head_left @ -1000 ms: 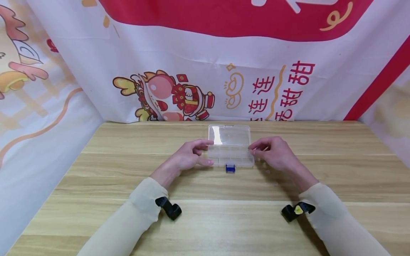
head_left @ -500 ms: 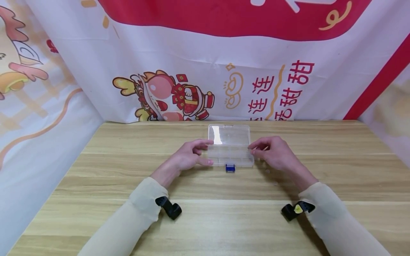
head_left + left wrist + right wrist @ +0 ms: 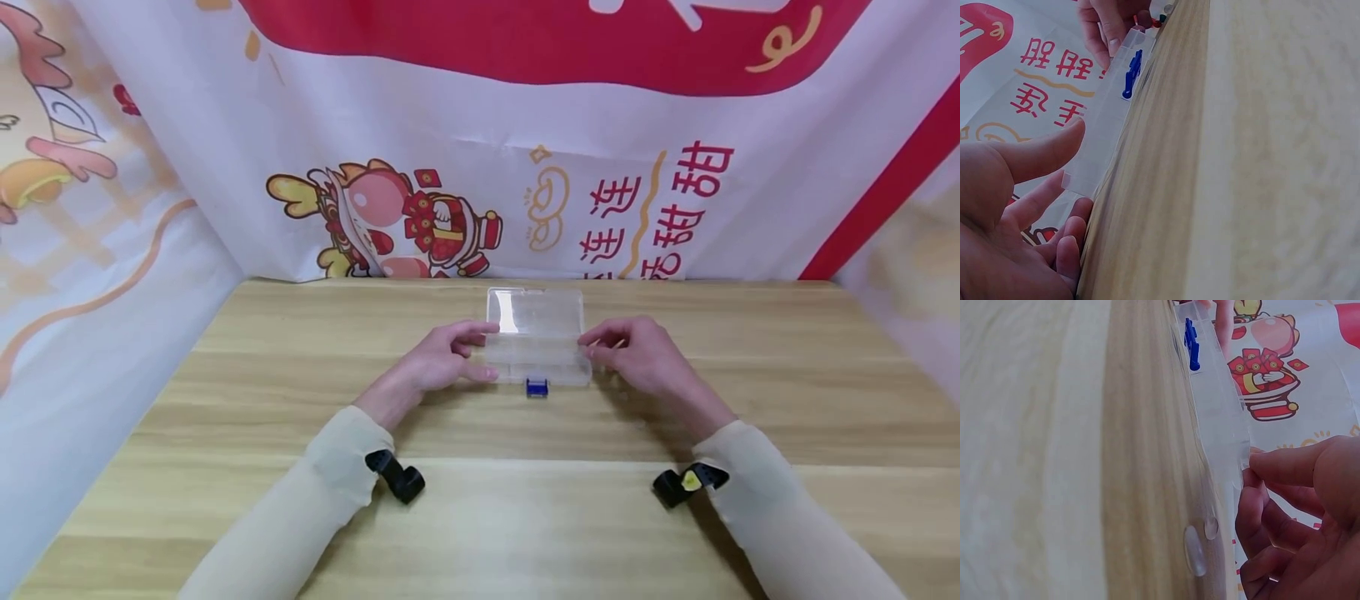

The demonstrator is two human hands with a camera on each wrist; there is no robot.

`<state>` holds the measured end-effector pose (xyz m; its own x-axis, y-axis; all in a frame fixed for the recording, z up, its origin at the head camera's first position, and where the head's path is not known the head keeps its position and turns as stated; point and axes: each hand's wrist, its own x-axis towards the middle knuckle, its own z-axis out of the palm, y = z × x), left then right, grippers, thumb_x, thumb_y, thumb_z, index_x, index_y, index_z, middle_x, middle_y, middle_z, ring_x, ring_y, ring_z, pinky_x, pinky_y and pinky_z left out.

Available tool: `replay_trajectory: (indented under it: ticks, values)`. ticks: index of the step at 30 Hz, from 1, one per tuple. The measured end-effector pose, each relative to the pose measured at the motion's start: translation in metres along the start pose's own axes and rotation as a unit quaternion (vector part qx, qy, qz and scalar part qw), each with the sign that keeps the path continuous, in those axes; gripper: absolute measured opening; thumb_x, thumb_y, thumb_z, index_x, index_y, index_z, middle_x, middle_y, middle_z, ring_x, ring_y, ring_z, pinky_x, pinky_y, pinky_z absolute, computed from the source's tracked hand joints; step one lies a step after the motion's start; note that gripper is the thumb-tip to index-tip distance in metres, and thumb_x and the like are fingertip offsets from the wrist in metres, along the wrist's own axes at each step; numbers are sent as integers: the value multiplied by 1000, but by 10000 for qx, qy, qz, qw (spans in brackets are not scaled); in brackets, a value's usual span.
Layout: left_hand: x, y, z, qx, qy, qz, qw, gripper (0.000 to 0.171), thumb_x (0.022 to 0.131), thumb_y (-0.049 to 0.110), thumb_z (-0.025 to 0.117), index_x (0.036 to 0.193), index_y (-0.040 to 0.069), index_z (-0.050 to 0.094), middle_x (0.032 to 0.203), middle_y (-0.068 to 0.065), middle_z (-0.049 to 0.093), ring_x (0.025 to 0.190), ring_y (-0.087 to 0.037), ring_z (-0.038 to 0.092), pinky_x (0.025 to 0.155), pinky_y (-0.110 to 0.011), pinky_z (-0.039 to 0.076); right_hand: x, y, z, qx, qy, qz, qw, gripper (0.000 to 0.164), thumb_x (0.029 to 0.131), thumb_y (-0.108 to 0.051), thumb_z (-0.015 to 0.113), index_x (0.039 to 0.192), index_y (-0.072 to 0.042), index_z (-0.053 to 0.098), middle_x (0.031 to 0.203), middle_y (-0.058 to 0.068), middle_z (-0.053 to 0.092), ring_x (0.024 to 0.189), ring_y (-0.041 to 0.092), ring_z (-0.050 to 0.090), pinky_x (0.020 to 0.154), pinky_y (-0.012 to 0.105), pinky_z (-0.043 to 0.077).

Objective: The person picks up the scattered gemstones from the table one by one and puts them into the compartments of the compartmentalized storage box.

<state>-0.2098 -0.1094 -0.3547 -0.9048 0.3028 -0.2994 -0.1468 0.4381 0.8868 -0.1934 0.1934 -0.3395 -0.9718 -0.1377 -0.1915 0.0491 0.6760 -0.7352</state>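
Note:
A clear plastic compartment box (image 3: pixel 534 369) lies on the table, its see-through lid (image 3: pixel 543 310) raised at the back. On its front edge is a blue latch (image 3: pixel 537 387), also visible in both wrist views. My left hand (image 3: pixel 442 357) holds the box's left end, thumb at the front corner and index finger farther back. At the opposite end, my right hand (image 3: pixel 637 354) pinches the box's right wall with thumb and fingertips, the other fingers curled below. Whether a small piece is hidden between those fingertips I cannot tell.
Two clear, flat oval pieces, the larger one (image 3: pixel 1195 550) in front, lie on the wooden table (image 3: pixel 480 517) beside my right hand. Tiny coloured bits (image 3: pixel 1159 22) show past that hand in the left wrist view. A printed cloth (image 3: pixel 465 117) hangs behind the table.
The head view has tilted slightly, so everything sits a little higher in it. Both hands keep their places at the box's ends, and the lid stays raised.

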Motion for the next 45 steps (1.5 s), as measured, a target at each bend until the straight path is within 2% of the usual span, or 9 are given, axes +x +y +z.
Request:
replay_trajectory:
  ticks: [7, 17, 27, 32, 40, 45]
  values:
    - [4, 2, -4, -36, 90, 46, 9999, 67, 86, 15, 87, 145, 36, 63, 151, -1, 56, 129, -27, 46, 115, -47, 38, 9, -6, -6, -141, -20, -85, 9999, 22, 104, -24, 69, 124, -18, 77, 107, 11, 66, 85, 25, 59, 62, 31, 52]
    - [5, -4, 0, -59, -21, 69, 10000, 70, 84, 15, 88, 146, 34, 63, 150, -2, 57, 125, -27, 49, 109, -43, 42, 5, 1, -4, -90, -84, -124, 9998, 21, 104, -22, 69, 122, -17, 77, 107, 11, 67, 90, 27, 59, 65, 31, 53]
    - [2, -6, -1, 14, 16, -1, 10000, 68, 85, 15, 88, 146, 34, 63, 150, -2, 57, 126, -27, 48, 110, -44, 41, 5, 16, -13, 175, -284, -554, 9979, 29, 101, -27, 73, 128, -16, 75, 109, 12, 72, 94, 27, 63, 76, 32, 51]
    - [0, -5, -1, 2, -1, -46, 10000, 67, 86, 16, 87, 146, 35, 63, 151, -2, 57, 127, -27, 47, 112, -46, 40, 6, 26, -23, 307, -305, -511, 9978, 33, 101, -28, 73, 131, -13, 73, 111, 14, 72, 94, 25, 63, 75, 31, 50]
    - [-1, -4, -2, 13, -6, -58, 10000, 66, 87, 17, 87, 145, 35, 63, 151, -2, 57, 128, -28, 46, 112, -47, 39, 5, 32, -32, 459, -232, -265, 9983, 36, 101, -31, 73, 133, -15, 72, 116, 13, 70, 97, 26, 62, 75, 32, 52]
    - [0, -2, -1, -2, -34, -33, 10000, 68, 86, 16, 88, 147, 34, 62, 151, -2, 57, 127, -27, 46, 111, -45, 40, 2, 35, -41, 327, -164, -204, 9991, 35, 102, -32, 73, 133, -17, 71, 119, 13, 69, 99, 29, 61, 77, 33, 54]
